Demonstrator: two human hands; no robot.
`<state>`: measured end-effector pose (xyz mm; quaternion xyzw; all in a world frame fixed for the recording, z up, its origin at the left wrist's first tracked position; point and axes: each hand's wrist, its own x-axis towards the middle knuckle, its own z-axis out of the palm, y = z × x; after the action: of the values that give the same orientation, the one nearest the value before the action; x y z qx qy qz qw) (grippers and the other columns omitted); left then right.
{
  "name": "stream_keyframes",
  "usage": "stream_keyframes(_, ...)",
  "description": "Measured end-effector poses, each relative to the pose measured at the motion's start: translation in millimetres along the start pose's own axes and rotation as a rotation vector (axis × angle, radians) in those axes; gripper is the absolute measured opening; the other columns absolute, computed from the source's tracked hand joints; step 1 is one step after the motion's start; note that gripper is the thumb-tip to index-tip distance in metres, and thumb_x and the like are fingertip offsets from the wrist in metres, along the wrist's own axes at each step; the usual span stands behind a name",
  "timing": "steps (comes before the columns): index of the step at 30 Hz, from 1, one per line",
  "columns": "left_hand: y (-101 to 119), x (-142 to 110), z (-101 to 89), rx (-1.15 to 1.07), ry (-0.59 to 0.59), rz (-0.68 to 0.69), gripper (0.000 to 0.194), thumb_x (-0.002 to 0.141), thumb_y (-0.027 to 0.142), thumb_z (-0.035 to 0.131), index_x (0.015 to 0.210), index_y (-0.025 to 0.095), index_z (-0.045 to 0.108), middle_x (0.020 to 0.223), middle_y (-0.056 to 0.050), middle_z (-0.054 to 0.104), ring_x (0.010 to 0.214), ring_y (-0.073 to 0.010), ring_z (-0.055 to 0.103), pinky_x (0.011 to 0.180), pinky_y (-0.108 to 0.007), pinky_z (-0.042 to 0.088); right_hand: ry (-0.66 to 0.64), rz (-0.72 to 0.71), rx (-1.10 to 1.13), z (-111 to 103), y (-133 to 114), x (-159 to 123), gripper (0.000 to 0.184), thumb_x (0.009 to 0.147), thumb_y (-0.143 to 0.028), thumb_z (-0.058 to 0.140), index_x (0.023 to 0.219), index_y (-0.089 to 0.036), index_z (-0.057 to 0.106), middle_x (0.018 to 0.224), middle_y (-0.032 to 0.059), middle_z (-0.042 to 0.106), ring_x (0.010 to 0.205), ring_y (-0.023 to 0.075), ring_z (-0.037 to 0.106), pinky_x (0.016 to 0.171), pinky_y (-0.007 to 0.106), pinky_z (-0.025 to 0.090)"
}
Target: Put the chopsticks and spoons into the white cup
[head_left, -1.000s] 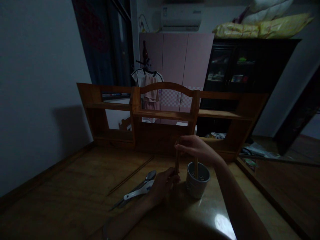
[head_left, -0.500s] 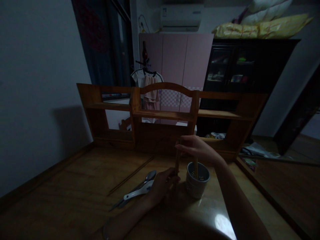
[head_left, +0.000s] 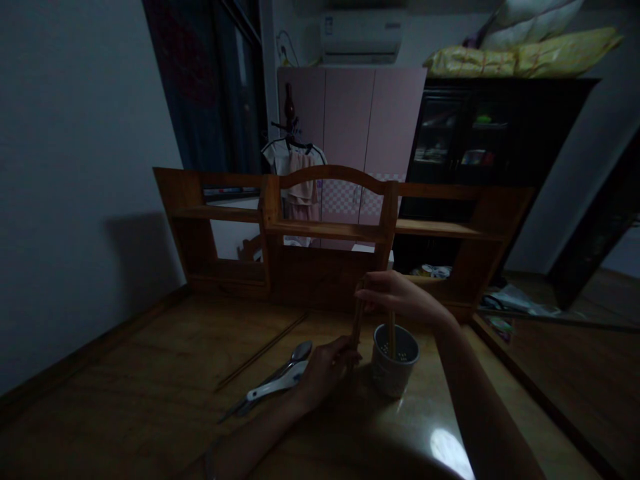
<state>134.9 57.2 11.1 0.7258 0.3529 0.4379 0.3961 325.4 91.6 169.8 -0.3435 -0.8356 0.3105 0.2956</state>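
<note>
Both my hands hold wooden chopsticks (head_left: 357,323), nearly upright just left of the holder. My left hand (head_left: 327,370) is closed around their lower part, close to the tabletop. My right hand (head_left: 393,293) pinches their upper end; how many sticks there are is hard to tell in the dim light. Beneath my right hand stands a grey chopstick holder (head_left: 393,383) with holes in its bottom, and more chopsticks (head_left: 393,340) lean upright inside it. Beside my left hand lie a white spoon (head_left: 275,385) and a metal spoon (head_left: 301,350).
A pair of chopsticks (head_left: 263,352) lies slanted on the wooden table (head_left: 165,360), left of the spoons. Along the back edge runs a wooden shelf rack (head_left: 327,230). A wall (head_left: 85,200) borders the left side, and a raised edge strip (head_left: 530,387) the right.
The upper ends of the held chopsticks have shifted slightly to the right with my right hand. My left hand stays nearly in place. The holder and spoons have not moved.
</note>
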Motion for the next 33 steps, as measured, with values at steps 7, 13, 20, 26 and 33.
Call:
stream_keyframes(7, -10, 2, 0.2, 0.007, 0.049, -0.009, 0.011, 0.083, 0.024, 0.059, 0.093, 0.022, 0.064, 0.082, 0.003, 0.070, 0.077, -0.0145, 0.067, 0.069, -0.021, 0.048, -0.036, 0.009, 0.039, -1, -4, -1, 0.024, 0.090, -0.038, 0.060, 0.094, -0.016, 0.065, 0.084, 0.0042, 0.068, 0.074, 0.0169, 0.066, 0.066, 0.029, 0.053)
stream_keyframes(13, -10, 3, 0.3, 0.009, 0.047, -0.029, 0.010, 0.081, 0.023, 0.060, 0.091, 0.022, 0.063, 0.082, 0.003, 0.069, 0.076, -0.0143, 0.066, 0.068, -0.021, 0.048, -0.049, 0.006, 0.060, 0, -5, -2, 0.024, 0.089, -0.039, 0.060, 0.094, -0.015, 0.064, 0.083, 0.0039, 0.067, 0.074, 0.0167, 0.066, 0.067, 0.028, 0.053)
stream_keyframes(20, -10, 2, -0.4, 0.019, 0.086, -0.034, 0.009, 0.077, 0.022, 0.066, 0.085, 0.021, 0.064, 0.078, 0.004, 0.069, 0.073, -0.0140, 0.065, 0.065, -0.020, 0.048, -0.109, -0.016, 0.143, 1, -6, -3, 0.020, 0.089, -0.035, 0.062, 0.095, -0.016, 0.064, 0.090, 0.0036, 0.067, 0.078, 0.0162, 0.065, 0.071, 0.028, 0.054)
stream_keyframes(26, -6, 0, -0.6, 0.049, 0.086, -0.057, 0.009, 0.078, 0.023, 0.067, 0.087, 0.022, 0.067, 0.083, 0.003, 0.071, 0.078, -0.0142, 0.067, 0.069, -0.020, 0.049, -0.114, -0.010, 0.096, 1, -9, -4, 0.024, 0.089, -0.038, 0.062, 0.098, -0.016, 0.064, 0.091, 0.0045, 0.069, 0.081, 0.0180, 0.067, 0.070, 0.028, 0.053)
stream_keyframes(33, -1, -2, 0.8, 0.090, 0.077, -0.059, 0.014, 0.086, 0.034, 0.061, 0.092, 0.024, 0.068, 0.090, 0.003, 0.072, 0.082, -0.0148, 0.068, 0.072, -0.021, 0.051, -0.053, -0.011, -0.011, 10, -14, -2, 0.020, 0.088, -0.037, 0.063, 0.093, -0.018, 0.066, 0.087, 0.0029, 0.069, 0.080, 0.0178, 0.066, 0.068, 0.027, 0.051)
